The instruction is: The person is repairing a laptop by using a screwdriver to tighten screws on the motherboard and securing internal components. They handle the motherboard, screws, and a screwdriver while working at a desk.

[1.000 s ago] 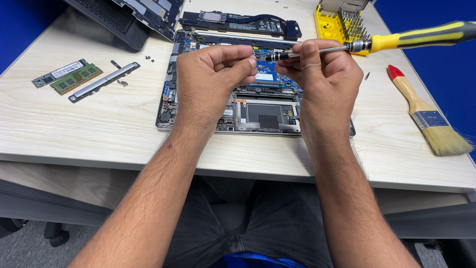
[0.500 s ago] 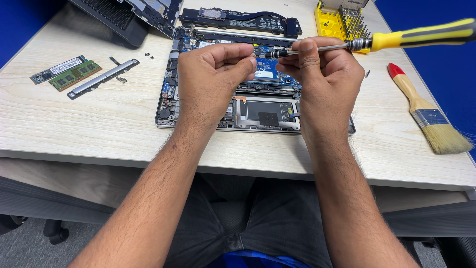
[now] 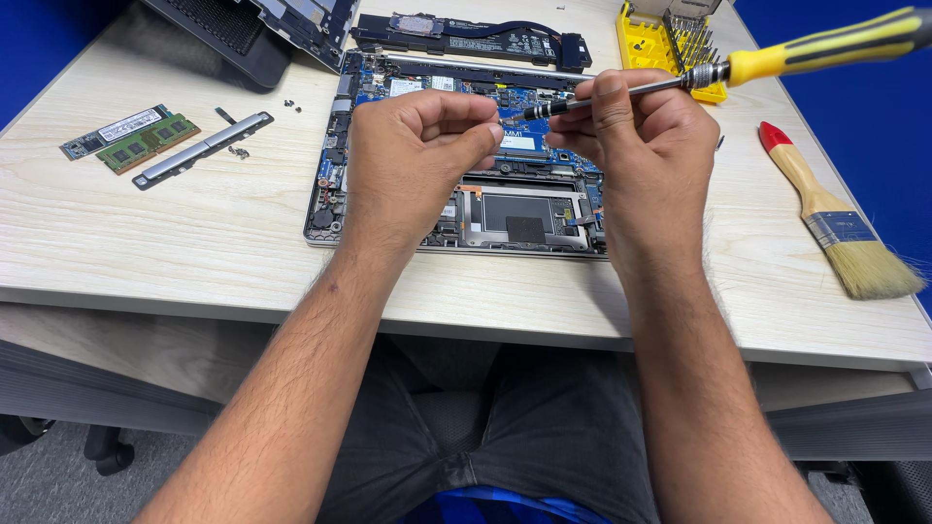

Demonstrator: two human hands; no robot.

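Both hands curl over the opened laptop [image 3: 505, 209]: my right hand [image 3: 646, 146] grips the screwdriver [image 3: 777, 63], my left hand [image 3: 417, 146] pinches at its tip

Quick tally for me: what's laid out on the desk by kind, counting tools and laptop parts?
Screwdriver, yellow handle, held by the right hand, left hand at its tip: 1
Paintbrush: 1
Yellow bit holder: 1
Opened laptop base: 1
Memory modules: 2
Silver strip: 1
Long black battery: 1
Dark cover panel: 1
Total: 9
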